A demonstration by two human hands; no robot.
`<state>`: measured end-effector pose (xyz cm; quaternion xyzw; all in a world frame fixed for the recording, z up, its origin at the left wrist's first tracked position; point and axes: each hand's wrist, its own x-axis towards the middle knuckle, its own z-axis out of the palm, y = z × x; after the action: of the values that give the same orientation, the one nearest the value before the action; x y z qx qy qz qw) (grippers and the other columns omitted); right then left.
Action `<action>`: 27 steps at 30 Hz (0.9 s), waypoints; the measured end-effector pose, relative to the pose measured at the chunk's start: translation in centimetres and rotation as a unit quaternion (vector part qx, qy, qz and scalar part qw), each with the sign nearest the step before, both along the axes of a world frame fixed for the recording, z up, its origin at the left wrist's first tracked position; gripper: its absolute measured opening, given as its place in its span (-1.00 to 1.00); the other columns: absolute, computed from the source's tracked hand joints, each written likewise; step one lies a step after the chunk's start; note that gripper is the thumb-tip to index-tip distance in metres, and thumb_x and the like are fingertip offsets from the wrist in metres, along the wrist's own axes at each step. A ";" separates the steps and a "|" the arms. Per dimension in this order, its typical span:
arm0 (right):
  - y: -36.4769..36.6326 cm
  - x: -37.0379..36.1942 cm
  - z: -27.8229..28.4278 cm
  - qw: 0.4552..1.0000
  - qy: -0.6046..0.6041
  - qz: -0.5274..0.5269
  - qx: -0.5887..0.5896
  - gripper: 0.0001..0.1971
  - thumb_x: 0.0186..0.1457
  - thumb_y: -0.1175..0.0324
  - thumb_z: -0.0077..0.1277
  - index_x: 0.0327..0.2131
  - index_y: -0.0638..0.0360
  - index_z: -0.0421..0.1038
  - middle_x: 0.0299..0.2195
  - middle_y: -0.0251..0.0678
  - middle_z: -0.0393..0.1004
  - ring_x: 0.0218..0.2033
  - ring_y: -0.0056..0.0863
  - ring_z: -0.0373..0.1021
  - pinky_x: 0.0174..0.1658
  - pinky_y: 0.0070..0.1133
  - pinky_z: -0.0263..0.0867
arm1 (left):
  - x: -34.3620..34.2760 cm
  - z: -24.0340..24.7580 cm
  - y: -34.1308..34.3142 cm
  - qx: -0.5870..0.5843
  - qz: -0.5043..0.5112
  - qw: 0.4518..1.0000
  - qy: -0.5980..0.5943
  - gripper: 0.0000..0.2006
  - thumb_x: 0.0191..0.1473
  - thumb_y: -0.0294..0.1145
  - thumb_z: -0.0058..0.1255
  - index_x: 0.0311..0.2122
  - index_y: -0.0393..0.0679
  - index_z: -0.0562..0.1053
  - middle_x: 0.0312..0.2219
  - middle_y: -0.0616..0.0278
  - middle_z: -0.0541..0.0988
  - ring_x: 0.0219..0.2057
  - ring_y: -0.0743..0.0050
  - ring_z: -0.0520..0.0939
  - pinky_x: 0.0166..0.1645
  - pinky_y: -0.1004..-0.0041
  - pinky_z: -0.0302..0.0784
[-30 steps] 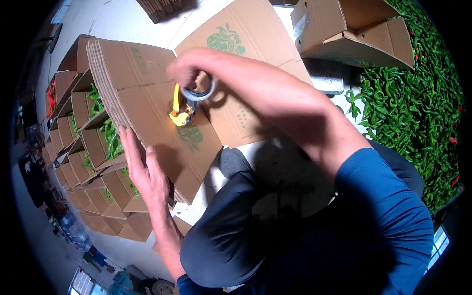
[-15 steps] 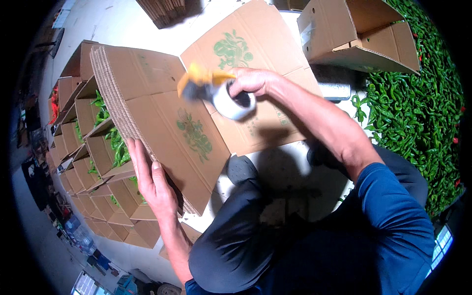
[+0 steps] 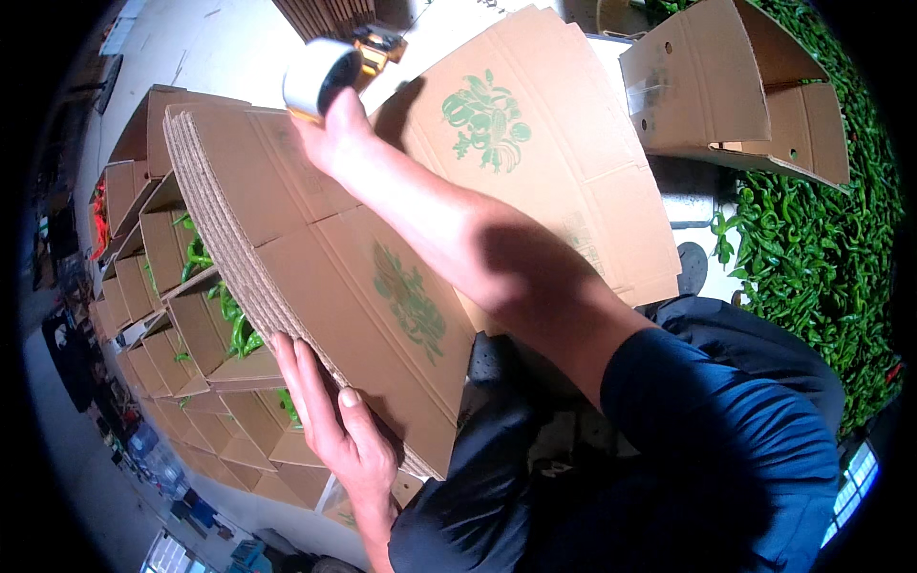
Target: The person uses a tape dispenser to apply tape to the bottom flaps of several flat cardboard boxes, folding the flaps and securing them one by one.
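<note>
My right hand (image 3: 331, 134) grips a tape dispenser (image 3: 380, 48), yellow and black, with a wide white tape roll (image 3: 308, 78) on it. It is over the far top edge of a stack of folded cardboard sheets (image 3: 229, 248). The stack leans upright at my left, its front sheet (image 3: 315, 253) bearing a green vegetable print. My left hand (image 3: 344, 439) lies along the stack's near left edge, fingers stretched out and thumb apart. Joined to the front sheet at a fold, another printed cardboard panel (image 3: 564, 124) spreads to the right, partly behind my right forearm.
Open cartons (image 3: 205, 315) with green peppers stand in rows at the left. An open carton (image 3: 693, 81) stands at the far right, beside a large heap of green peppers (image 3: 812, 258). More folded cardboard (image 3: 325, 14) is at the far edge. My knees are close below the panels.
My right hand has swung the tape dispenser from above the right-hand panel, left and away, to the stack's far edge. My left hand stays against the stack. The view has shifted slightly.
</note>
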<state>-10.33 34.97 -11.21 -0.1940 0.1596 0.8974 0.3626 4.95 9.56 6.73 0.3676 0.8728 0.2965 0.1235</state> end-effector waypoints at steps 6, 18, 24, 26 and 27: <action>4.2 1.8 2.8 0.989 0.142 0.014 0.045 -0.46 0.24 -0.02 -0.06 -0.12 0.40 0.24 -0.21 -0.02 0.37 -0.12 -0.19 0.34 0.03 -0.32 0.33 | -0.4 -0.4 -0.1 0.038 0.000 0.999 -0.003 -0.48 0.24 -0.46 -0.23 0.30 -0.40 0.19 0.34 -0.25 0.11 0.38 -0.14 0.10 0.42 0.13 -0.05; -0.6 2.1 5.1 0.989 0.139 0.046 -0.002 -0.58 0.30 0.01 -0.19 -0.06 0.19 0.28 -0.20 -0.17 0.36 -0.23 -0.29 0.36 -0.17 -0.40 0.38 | 0.2 -0.3 0.1 0.051 0.018 0.998 -0.044 -0.45 0.18 -0.50 -0.25 0.31 -0.33 0.22 0.38 -0.05 0.08 0.42 0.08 0.02 0.44 0.18 -0.15; 2.0 11.3 9.5 0.938 0.101 0.129 0.307 -0.59 0.37 0.18 -0.28 -0.12 0.43 0.37 -0.18 0.13 0.48 -0.14 0.00 0.48 -0.05 -0.19 0.47 | 0.9 -0.1 0.9 0.048 -0.006 0.998 -0.029 -0.39 0.06 -0.61 -0.24 0.29 -0.36 0.22 0.36 -0.16 0.10 0.40 -0.06 0.08 0.43 0.18 -0.07; 1.5 14.7 9.2 0.890 0.217 0.165 0.365 -0.68 0.31 0.27 -0.12 -0.12 0.41 0.42 -0.14 0.07 0.51 -0.07 -0.01 0.49 -0.14 -0.35 0.56 | 1.1 0.1 1.0 0.049 -0.004 0.999 -0.021 -0.40 0.08 -0.60 -0.17 0.30 -0.31 0.23 0.35 -0.17 0.11 0.39 -0.06 0.11 0.41 0.18 0.00; 0.2 16.5 10.2 0.875 0.200 0.173 0.405 -0.70 0.26 0.29 -0.02 -0.11 0.39 0.43 -0.12 0.04 0.52 -0.05 -0.04 0.49 -0.18 -0.42 0.58 | 1.3 0.2 1.2 0.055 0.001 0.998 -0.026 -0.40 0.09 -0.58 -0.13 0.30 -0.29 0.24 0.35 -0.17 0.11 0.38 -0.07 0.12 0.40 0.17 0.04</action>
<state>6.22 35.13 -0.97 0.1287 -0.1852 0.9516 0.2087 6.20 10.76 6.92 0.3650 0.8521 0.3536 0.1256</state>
